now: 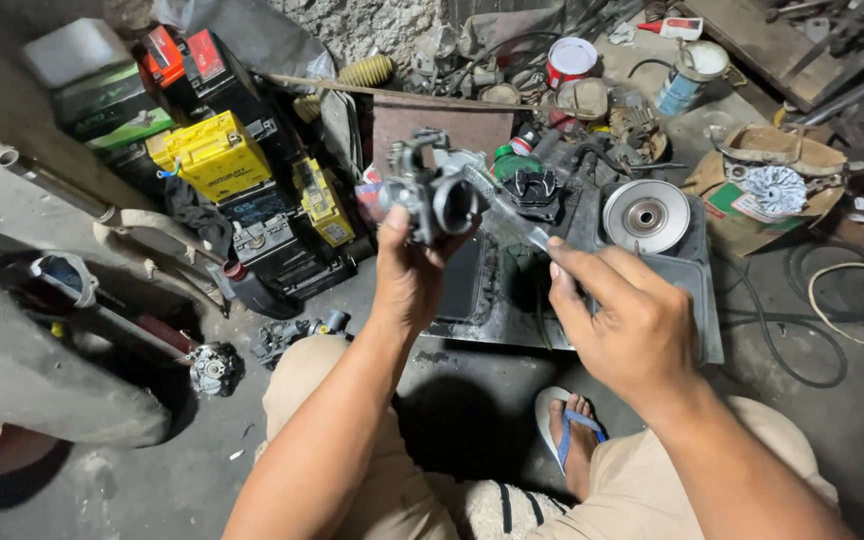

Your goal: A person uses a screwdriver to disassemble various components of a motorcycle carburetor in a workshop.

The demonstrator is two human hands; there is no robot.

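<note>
My left hand (407, 272) is raised and grips a grey metal carburetor (430, 193) from below, its round bore facing right. My right hand (624, 322) pinches a thin clear rod-like tool (505, 212) whose far end reaches the carburetor's bore. Both hands hover above a dark metal tray (704, 300) on the floor. On the tray lie a black engine part (533, 189) and a shiny round pulley disc (646, 215).
Several batteries, yellow (210, 152) and black, are stacked at the left. A second carburetor (212, 369) lies on the floor near my left knee. Cans (571, 60), cardboard with a fan part (777, 186), cables (802, 330) and my sandalled foot (572, 440) surround the tray.
</note>
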